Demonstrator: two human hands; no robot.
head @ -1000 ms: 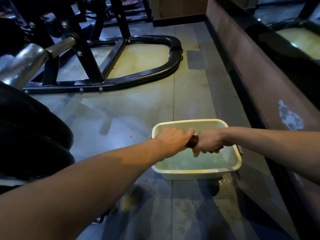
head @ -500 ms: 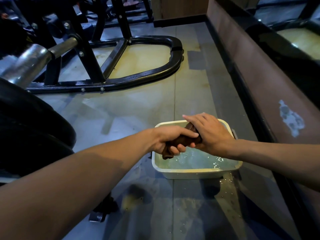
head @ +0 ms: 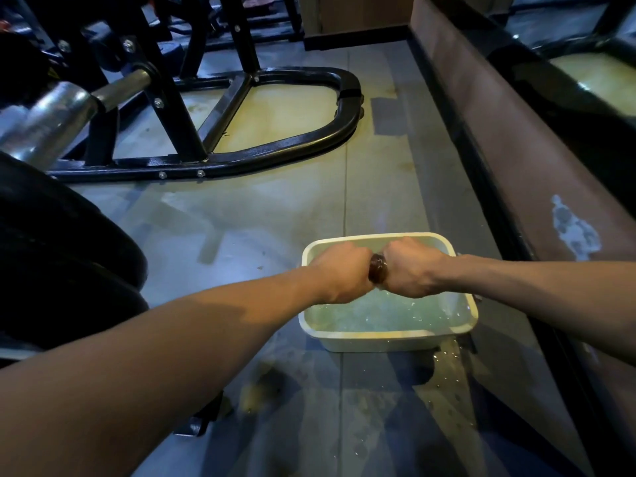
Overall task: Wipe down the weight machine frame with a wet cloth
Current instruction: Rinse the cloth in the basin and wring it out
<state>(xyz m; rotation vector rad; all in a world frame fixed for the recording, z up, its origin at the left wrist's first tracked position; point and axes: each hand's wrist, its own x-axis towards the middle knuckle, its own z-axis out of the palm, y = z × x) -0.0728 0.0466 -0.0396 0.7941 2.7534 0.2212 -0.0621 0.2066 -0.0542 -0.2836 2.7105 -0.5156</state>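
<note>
A dark brown cloth (head: 378,273) is clamped between the left hand (head: 339,275) and right hand (head: 413,270), both fisted tight on its ends and held over the water-filled plastic basin (head: 389,339) at 5 o'clock. Wringing is judged under way. The black weight machine frame (head: 285,148), at 11 o'clock, is not yet wiped.

You have a pale rectangular basin (head: 389,335) on the grey floor (head: 282,215), holding water, with drops and a wet patch on the floor by its near right corner. At your left sit stacked black weight plates (head: 65,242) (only their rims show), with a steel bar sleeve (head: 55,122) above them. Along the right runs a brown wall panel (head: 516,139) bearing one chipped, pale patch (head: 571,228).
</note>
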